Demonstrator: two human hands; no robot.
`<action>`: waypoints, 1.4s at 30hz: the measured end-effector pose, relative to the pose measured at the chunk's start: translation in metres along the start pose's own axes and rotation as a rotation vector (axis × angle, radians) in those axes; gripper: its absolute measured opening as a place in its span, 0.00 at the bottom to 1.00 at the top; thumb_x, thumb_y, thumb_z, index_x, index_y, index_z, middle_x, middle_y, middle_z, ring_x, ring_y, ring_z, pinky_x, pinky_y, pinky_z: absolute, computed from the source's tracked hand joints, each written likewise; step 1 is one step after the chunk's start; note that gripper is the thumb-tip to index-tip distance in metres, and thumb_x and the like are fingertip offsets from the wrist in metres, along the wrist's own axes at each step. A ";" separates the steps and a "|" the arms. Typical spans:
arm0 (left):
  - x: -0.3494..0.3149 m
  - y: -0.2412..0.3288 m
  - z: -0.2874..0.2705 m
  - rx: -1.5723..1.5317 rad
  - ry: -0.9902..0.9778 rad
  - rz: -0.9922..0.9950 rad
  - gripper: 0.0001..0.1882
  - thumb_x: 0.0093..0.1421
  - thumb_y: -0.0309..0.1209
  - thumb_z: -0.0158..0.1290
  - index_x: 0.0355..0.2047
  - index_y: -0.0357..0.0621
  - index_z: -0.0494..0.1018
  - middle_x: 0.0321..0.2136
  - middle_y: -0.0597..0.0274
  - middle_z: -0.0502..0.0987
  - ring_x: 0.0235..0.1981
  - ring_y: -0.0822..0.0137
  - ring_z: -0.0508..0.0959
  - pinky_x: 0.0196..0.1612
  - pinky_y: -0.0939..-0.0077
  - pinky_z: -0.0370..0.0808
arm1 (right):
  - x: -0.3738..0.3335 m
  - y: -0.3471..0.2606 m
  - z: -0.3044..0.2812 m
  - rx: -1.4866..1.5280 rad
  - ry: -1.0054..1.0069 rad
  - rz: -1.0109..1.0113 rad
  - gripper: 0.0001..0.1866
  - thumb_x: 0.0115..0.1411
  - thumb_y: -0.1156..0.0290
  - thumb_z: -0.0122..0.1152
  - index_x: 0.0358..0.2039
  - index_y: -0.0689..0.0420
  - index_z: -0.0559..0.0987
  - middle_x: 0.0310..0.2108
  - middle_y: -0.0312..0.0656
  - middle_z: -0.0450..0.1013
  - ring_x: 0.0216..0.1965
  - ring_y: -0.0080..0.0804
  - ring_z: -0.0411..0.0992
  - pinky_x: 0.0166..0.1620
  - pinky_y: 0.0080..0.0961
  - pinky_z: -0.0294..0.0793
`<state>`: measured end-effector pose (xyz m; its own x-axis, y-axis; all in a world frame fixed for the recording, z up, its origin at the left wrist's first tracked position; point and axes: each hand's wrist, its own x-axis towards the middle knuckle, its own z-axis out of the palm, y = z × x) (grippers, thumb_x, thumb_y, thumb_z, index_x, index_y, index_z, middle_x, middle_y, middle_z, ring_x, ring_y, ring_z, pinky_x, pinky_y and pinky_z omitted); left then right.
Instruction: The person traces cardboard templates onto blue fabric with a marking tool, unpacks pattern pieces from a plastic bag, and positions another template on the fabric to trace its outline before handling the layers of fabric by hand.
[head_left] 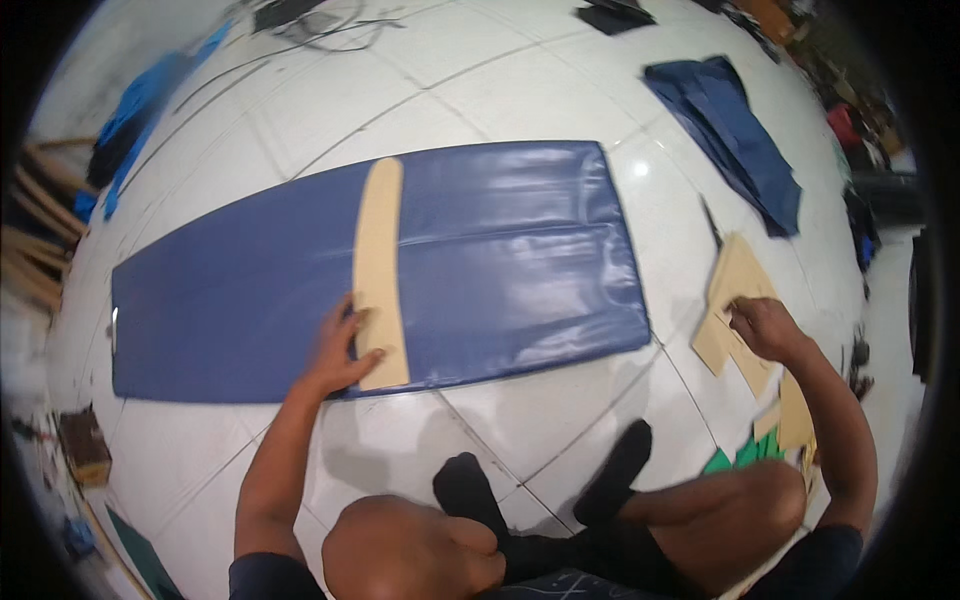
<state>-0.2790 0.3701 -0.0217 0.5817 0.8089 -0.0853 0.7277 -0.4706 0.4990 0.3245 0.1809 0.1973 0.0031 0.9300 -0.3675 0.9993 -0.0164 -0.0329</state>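
A long beige strip [378, 240] with a rounded far end lies crosswise on a blue sheet [510, 270] of smooth, shiny material. My left hand [340, 350] rests at the strip's near end, fingers spread, with the thumb on its face and the other fingers by its left edge. To the right, my right hand [768, 328] is over a loose pile of beige flat pieces [745, 265]. Its fingers are curled together in a pinch; what is between them is hidden. A thin dark pointed tool [711, 220] lies at the pile's far side.
A folded blue sheet [725, 135] lies on the white tiled floor at the far right. Green scraps [745, 452] sit beside my right knee. Dark cables [325, 35] are at the back. A brown box [85, 445] stands at the left, below wooden pieces [35, 235].
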 end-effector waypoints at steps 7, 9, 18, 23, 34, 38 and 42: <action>0.101 0.073 -0.085 -0.066 0.031 0.125 0.21 0.58 0.36 0.61 0.49 0.41 0.75 0.47 0.46 0.76 0.51 0.44 0.75 0.55 0.55 0.72 | -0.041 0.037 0.073 0.389 0.091 0.246 0.11 0.59 0.73 0.54 0.41 0.61 0.79 0.34 0.55 0.78 0.40 0.52 0.77 0.47 0.43 0.75; 0.126 0.121 -0.093 0.130 -0.175 0.165 0.19 0.60 0.35 0.59 0.49 0.40 0.75 0.45 0.48 0.77 0.51 0.47 0.75 0.53 0.55 0.73 | -0.035 0.038 0.114 0.559 0.173 0.284 0.10 0.59 0.73 0.55 0.39 0.61 0.80 0.36 0.52 0.79 0.40 0.47 0.78 0.47 0.38 0.76; 0.144 0.274 0.078 0.302 -0.542 0.375 0.26 0.65 0.44 0.53 0.57 0.40 0.72 0.61 0.42 0.68 0.64 0.43 0.66 0.67 0.52 0.62 | -0.003 -0.018 0.213 1.140 0.018 0.547 0.24 0.59 0.55 0.67 0.48 0.62 0.80 0.40 0.51 0.80 0.42 0.41 0.78 0.47 0.33 0.76; 0.125 0.320 0.173 0.166 -0.223 0.208 0.32 0.66 0.44 0.51 0.63 0.34 0.64 0.67 0.35 0.58 0.69 0.39 0.56 0.71 0.46 0.51 | 0.033 -0.018 0.268 1.276 0.204 0.556 0.26 0.58 0.53 0.68 0.47 0.63 0.79 0.42 0.51 0.78 0.44 0.43 0.76 0.49 0.37 0.74; 0.105 0.315 0.226 0.211 -0.118 -0.018 0.41 0.68 0.49 0.43 0.70 0.29 0.50 0.70 0.30 0.47 0.72 0.33 0.46 0.71 0.40 0.40 | 0.048 -0.015 0.250 1.298 0.102 0.475 0.29 0.52 0.47 0.73 0.43 0.60 0.80 0.36 0.45 0.73 0.37 0.39 0.74 0.41 0.33 0.75; 0.109 0.315 0.229 0.230 -0.114 -0.028 0.40 0.67 0.47 0.41 0.70 0.28 0.49 0.71 0.30 0.46 0.72 0.32 0.45 0.71 0.39 0.39 | 0.062 -0.006 0.231 1.280 -0.019 0.446 0.28 0.54 0.47 0.71 0.42 0.59 0.80 0.38 0.43 0.71 0.38 0.39 0.74 0.42 0.35 0.75; 0.110 0.316 0.231 0.206 -0.108 -0.049 0.42 0.69 0.52 0.38 0.69 0.27 0.49 0.71 0.30 0.46 0.72 0.32 0.45 0.71 0.39 0.39 | 0.066 -0.015 0.237 1.277 0.029 0.462 0.24 0.55 0.50 0.71 0.39 0.58 0.80 0.40 0.41 0.69 0.38 0.39 0.75 0.41 0.36 0.76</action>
<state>0.0987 0.2287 -0.0725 0.5711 0.7955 -0.2027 0.8086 -0.5025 0.3060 0.3013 0.1554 -0.0463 0.3424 0.7541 -0.5605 0.1765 -0.6376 -0.7499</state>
